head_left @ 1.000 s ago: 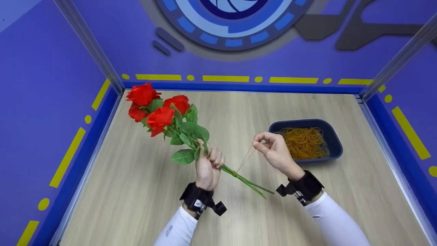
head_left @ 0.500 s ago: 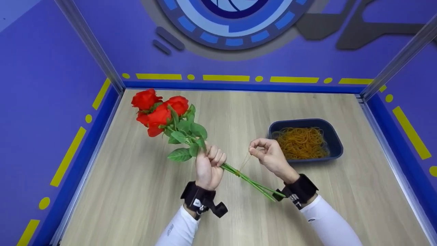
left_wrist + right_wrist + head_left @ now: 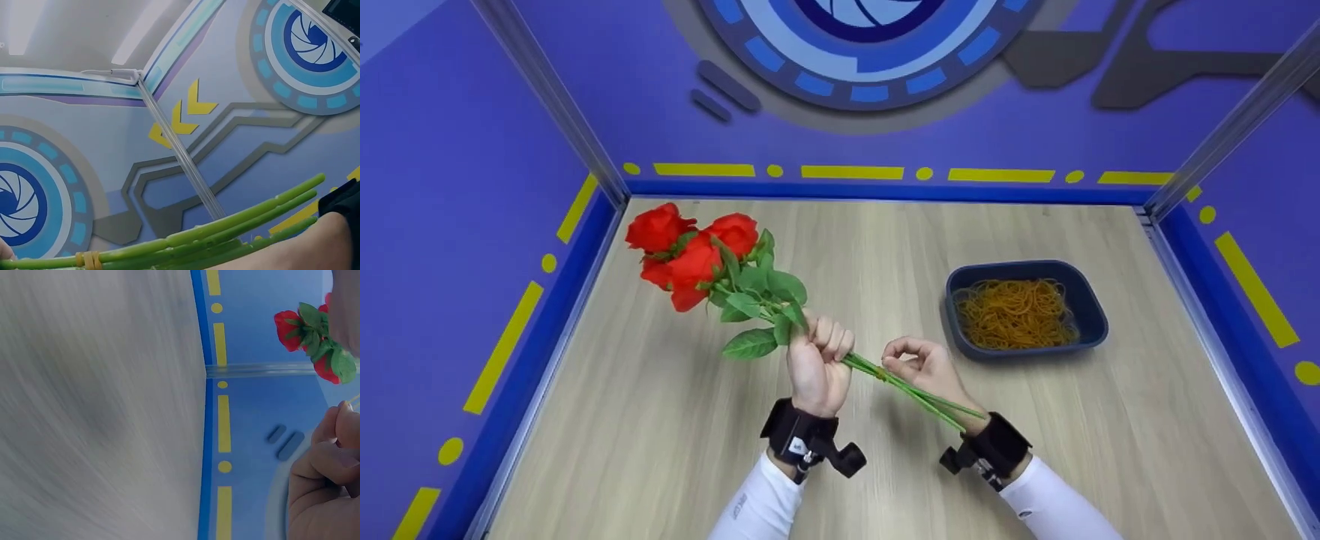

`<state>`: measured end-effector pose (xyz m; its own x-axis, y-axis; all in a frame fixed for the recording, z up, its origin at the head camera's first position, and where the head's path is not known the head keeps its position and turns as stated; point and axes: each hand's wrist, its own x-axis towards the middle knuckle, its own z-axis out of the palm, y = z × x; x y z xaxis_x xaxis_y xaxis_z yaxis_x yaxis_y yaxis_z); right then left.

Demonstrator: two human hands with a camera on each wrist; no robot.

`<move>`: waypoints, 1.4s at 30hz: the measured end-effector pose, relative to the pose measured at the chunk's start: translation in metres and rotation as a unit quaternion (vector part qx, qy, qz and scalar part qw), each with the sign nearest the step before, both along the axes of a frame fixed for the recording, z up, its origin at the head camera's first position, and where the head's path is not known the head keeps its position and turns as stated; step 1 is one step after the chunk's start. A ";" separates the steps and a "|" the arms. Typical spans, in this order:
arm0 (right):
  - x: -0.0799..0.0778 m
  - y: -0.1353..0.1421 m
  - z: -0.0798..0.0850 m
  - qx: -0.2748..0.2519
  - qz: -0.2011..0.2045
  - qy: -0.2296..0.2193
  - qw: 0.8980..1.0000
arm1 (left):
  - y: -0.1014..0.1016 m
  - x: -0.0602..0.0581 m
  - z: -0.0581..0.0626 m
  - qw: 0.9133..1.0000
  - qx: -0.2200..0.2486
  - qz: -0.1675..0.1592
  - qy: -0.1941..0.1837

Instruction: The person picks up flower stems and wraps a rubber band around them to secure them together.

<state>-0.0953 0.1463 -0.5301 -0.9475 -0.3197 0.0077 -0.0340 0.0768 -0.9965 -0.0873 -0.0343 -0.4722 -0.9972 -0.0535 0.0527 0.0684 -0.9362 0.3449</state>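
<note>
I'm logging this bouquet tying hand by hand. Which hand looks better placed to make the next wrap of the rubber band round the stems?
Probably the right hand: it pinches the rubber band at the stems, while the left hand grips the roses.

- Bunch of red roses (image 3: 694,259): artificial, green leaves, long green stems (image 3: 915,394) held slanting above the wooden table (image 3: 660,450), blooms up toward the table's far left corner, stem ends low.
- Rubber band (image 3: 90,260): tan, wound around the stems just beside the gripped part.
</note>
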 end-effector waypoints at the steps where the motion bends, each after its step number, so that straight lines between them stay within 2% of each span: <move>1: 0.003 -0.002 0.000 -0.007 0.001 -0.005 1.000 | 0.000 0.000 0.000 1.000 0.001 0.008 -0.001; 5: 0.017 -0.008 -0.006 -0.009 -0.013 -0.004 1.000 | 0.001 -0.002 0.000 0.999 -0.001 0.049 -0.004; 10: 0.037 -0.011 -0.018 0.019 -0.053 0.033 0.998 | -0.001 -0.007 0.001 0.995 -0.017 0.094 -0.009; 15: 0.054 -0.009 -0.021 -0.039 -0.113 0.032 0.992 | -0.005 -0.011 0.002 0.993 -0.014 0.119 -0.021; 18: 0.061 -0.008 -0.020 -0.070 -0.122 0.044 0.989 | -0.008 -0.014 0.003 0.991 -0.008 0.130 -0.019; 21: 0.065 -0.004 -0.016 -0.079 -0.130 0.040 0.987 | -0.011 -0.018 0.004 0.991 -0.001 0.136 -0.018; 27: 0.070 0.004 -0.002 -0.062 -0.164 -0.020 0.984 | -0.017 -0.022 0.008 0.988 0.007 0.149 -0.030; 30: 0.073 0.007 0.004 -0.063 -0.172 -0.033 0.983 | -0.021 -0.023 0.008 0.987 0.011 0.158 -0.027; 37: 0.081 0.013 0.018 -0.067 -0.197 -0.028 0.978 | -0.027 -0.024 0.009 0.984 -0.006 0.177 -0.022; 42: 0.086 0.017 0.027 -0.087 -0.194 -0.013 0.977 | -0.029 -0.025 0.007 0.982 -0.018 0.185 -0.008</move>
<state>-0.0096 0.1634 -0.5028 -0.9977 0.0678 0.0048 -0.0110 -0.0920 -0.9957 -0.1121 -0.0629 -0.4656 -0.9103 -0.4116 0.0449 0.3965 -0.8355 0.3805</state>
